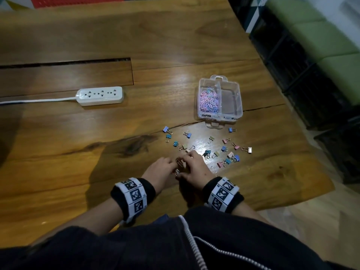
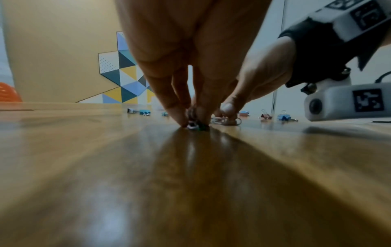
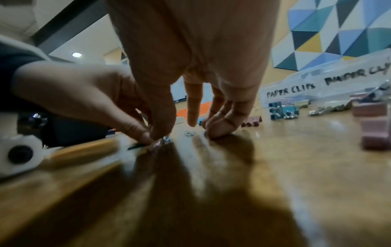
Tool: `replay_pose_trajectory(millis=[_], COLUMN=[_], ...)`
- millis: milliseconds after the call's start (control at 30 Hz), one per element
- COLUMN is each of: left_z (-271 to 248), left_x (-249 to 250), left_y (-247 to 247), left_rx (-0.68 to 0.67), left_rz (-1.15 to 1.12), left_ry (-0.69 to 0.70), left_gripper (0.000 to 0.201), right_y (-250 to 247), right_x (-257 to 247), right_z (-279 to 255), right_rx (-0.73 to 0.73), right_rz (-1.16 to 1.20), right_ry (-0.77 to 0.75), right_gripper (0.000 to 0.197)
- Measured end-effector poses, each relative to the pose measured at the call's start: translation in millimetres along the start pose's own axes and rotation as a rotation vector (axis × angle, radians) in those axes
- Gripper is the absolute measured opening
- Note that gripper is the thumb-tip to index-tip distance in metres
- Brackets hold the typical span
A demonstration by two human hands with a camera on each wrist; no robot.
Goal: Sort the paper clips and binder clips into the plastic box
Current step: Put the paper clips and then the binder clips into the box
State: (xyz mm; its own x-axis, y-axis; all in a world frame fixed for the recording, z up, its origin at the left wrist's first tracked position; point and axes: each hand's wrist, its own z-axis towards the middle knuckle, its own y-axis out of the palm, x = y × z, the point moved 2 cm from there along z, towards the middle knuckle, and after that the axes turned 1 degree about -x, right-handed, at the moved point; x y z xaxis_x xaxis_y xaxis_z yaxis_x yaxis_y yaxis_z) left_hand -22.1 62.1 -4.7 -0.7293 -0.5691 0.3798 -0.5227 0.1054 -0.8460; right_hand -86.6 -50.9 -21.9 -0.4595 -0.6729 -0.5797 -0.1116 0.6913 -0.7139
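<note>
The clear plastic box (image 1: 220, 114) stands on the wooden table (image 1: 175, 36). Its left compartment holds pastel paper clips (image 1: 208, 99); its right compartment (image 1: 230, 100) looks empty. The front wall reads "PAPER CLIPS" (image 3: 291, 91) and "BINDER CLIPS". Several coloured binder clips (image 1: 224, 148) lie scattered in front of it. Both hands meet near the table's front edge. My left hand (image 1: 175, 168) (image 2: 193, 123) pinches a small paper clip (image 2: 193, 126) against the wood. My right hand (image 1: 185, 162) (image 3: 186, 132) rests its curled fingers on the table, thumb (image 3: 162, 123) pressing beside a loose paper clip (image 1: 180, 163) (image 2: 222, 120).
A white power strip (image 1: 100, 95) with its cable lies at the left, below a long slot (image 1: 66, 63) in the tabletop. The table's right edge (image 1: 303, 145) drops to a dark shelf and a green seat. Pink binder clips (image 3: 374, 132) sit close on the right.
</note>
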Motion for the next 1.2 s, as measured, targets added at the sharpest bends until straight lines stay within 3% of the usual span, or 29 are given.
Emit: replay_pose_trajectory(millis=[100,267,367,467,600,667,767,833,933,1033,1200], left_z=[3,8,7,7,8,9,11,11,11,11,9], left_x=[-6,-24,-28,-29,-29,-29,-27,-26,-23,-19,-19], left_y=[-9,-19,-22,-24,-24,-21,-20,-15,-10,-6,-2], left_rx=[0.028,0.045,-0.042,-0.116,-0.065,-0.054,-0.016,-0.033,-0.031,-0.004,0.023], left_rz=[-0.185,-0.549,-0.945,-1.324,-1.568,-1.326,-0.476,-0.144,0.032,0.104,0.145], left_ry=[-0.071,-0.274,-0.35,-0.434,-0.47,-0.433,-0.272,-0.185,-0.136,-0.091,-0.071], left_gripper=[0.023,0.016,0.009,0.018,0.023,0.02,0.009,0.027,0.035,0.027,0.025], right_y=[4,2,1,3,1,2,5,7,8,8,-4], right_x=[-6,-15,-18,-19,-20,-22,-25,-27,-28,-27,-22], right_z=[-3,-5,-4,-4,-3,-2,-2,-2,-4,-6,-8], right_rx=[-0.013,0.011,0.011,0.002,-0.003,0.001,0.013,0.017,0.01,0.008,0.114], right_rz=[-0.102,-0.172,-0.238,-0.282,-0.269,-0.275,-0.284,-0.304,-0.363,-0.351,-0.064], right_ry=[-0.062,-0.109,-0.114,-0.097,-0.034,-0.003,0.029,0.024,-0.015,-0.038,0.055], right_gripper=[0.053,0.025,0.021,0.022,0.021,0.023,0.022,0.023,0.023,0.023,0.014])
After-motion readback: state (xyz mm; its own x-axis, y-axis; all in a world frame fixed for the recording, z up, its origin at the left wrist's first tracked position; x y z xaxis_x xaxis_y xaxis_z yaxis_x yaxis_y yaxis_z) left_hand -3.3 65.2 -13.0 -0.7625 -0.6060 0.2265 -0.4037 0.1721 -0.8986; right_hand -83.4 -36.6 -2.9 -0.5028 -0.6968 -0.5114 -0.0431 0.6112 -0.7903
